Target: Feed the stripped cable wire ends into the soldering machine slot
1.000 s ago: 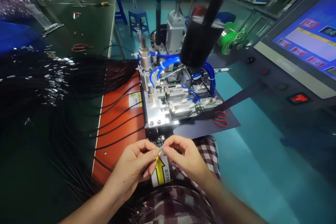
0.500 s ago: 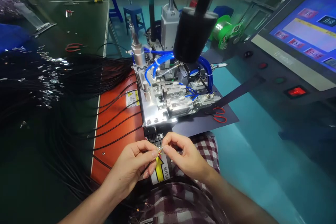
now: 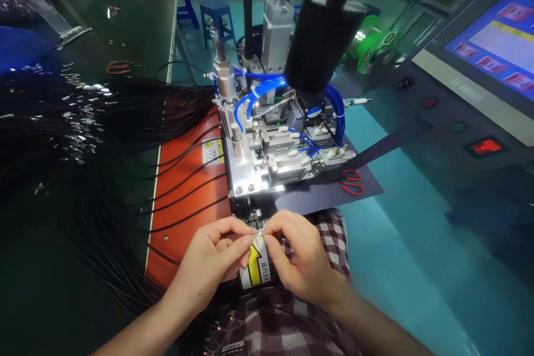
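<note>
My left hand (image 3: 223,250) and my right hand (image 3: 294,250) meet fingertip to fingertip at the near end of the machine (image 3: 254,178). Each pinches thumb against forefinger on thin coloured wires (image 3: 257,237), with little more than the ends showing between them. What the wires join is too small to make out. Just below the fingertips is a white label with a yellow arrow (image 3: 253,270). Black cables (image 3: 189,214) lie across the orange-red cover (image 3: 175,189) to the left of my left hand.
A black cylinder (image 3: 323,44) hangs over the machine. Red-handled scissors (image 3: 354,182) lie on the dark plate at right, others (image 3: 120,67) on the left table. A control panel with a screen (image 3: 496,44) stands at right, near a green spool (image 3: 371,44).
The view has shifted slightly, so the machine and panel appear further right. Both hands keep their pinch, with the fingertips a little further right and the wires less visible.
</note>
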### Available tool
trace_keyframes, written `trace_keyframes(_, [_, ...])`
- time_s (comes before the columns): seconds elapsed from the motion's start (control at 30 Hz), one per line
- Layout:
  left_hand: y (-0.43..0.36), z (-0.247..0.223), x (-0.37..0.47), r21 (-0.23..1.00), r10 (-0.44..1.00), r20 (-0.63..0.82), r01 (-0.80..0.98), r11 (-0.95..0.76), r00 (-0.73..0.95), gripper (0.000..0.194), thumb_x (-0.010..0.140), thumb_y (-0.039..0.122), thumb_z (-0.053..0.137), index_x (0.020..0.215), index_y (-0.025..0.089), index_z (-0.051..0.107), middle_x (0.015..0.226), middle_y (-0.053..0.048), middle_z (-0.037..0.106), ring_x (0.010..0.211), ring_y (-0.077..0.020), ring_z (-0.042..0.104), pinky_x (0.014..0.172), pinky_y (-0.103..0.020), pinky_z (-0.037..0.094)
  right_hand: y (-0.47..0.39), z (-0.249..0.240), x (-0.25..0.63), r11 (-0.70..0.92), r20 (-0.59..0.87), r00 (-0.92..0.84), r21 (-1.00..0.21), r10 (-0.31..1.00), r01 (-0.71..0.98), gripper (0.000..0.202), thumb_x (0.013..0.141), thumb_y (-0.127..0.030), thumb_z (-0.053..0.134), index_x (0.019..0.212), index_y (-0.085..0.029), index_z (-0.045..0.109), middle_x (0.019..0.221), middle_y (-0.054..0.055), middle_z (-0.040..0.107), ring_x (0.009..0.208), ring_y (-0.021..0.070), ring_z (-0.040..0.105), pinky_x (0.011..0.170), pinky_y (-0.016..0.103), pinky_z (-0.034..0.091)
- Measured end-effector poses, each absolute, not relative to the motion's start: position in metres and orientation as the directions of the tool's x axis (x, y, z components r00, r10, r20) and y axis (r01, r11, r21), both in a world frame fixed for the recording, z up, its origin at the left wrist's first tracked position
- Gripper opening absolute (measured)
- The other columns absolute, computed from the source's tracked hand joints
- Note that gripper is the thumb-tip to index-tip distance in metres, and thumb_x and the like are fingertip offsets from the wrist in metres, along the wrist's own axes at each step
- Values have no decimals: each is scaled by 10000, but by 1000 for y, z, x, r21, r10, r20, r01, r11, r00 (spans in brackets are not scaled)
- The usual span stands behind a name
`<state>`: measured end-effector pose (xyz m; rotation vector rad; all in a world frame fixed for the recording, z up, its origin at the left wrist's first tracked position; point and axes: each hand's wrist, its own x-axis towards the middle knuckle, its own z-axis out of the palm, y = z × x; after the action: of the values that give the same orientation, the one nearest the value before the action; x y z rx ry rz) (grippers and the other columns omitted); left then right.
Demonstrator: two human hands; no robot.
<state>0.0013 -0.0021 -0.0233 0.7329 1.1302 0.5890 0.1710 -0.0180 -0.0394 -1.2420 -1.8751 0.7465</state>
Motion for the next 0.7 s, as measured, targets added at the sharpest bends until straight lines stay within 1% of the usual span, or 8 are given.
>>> trace_keyframes(0.1, [-3,-24,3,812,772,-549,-17,584,319,190,768,337,663,799,164,589,500,58,467,409,-43,313,388,-175,200,-17,-37,173,489,360,-331,-618,872,616,118,889,-138,441,817,-174,528,748,40,595,667,170,496,618,323,321])
trace_keyframes(0.17, [-4,-23,4,843,802,-519,19,538,296,176,764,318,667,784,161,592,525,55,472,419,-41,326,387,-169,231,-16,-35,174,546,391,-386,-514,836,662,136,897,-138,441,807,-169,538,727,41,604,652,170,496,611,327,305])
trace_keyframes(0.27, [-4,-21,5,865,825,-491,39,501,280,159,761,298,669,756,158,594,541,54,469,436,-42,345,398,-164,265,-15,-32,176,579,391,-435,-435,811,689,158,902,-143,444,787,-167,550,703,36,605,632,166,493,601,328,292])
trace_keyframes(0.37, [-5,-19,6,849,811,-510,15,529,286,155,762,303,661,761,163,594,513,55,473,429,-48,343,388,-164,253,-16,-30,175,586,386,-448,-419,806,694,172,904,-145,435,784,-166,556,694,32,600,625,163,485,594,328,288])
trace_keyframes(0.5, [-5,-18,7,859,821,-499,31,512,277,141,731,280,685,728,162,608,493,72,422,413,-44,336,382,-165,253,-16,-28,175,583,369,-455,-433,810,687,179,910,-155,426,804,-166,570,719,32,606,636,162,483,595,327,293])
trace_keyframes(0.7, [-3,-17,8,837,803,-528,8,547,276,152,722,287,692,726,161,606,472,70,446,405,-45,335,379,-163,243,-11,-27,177,482,297,-381,-583,876,655,141,891,-159,447,788,-170,543,728,25,594,632,155,484,596,316,310])
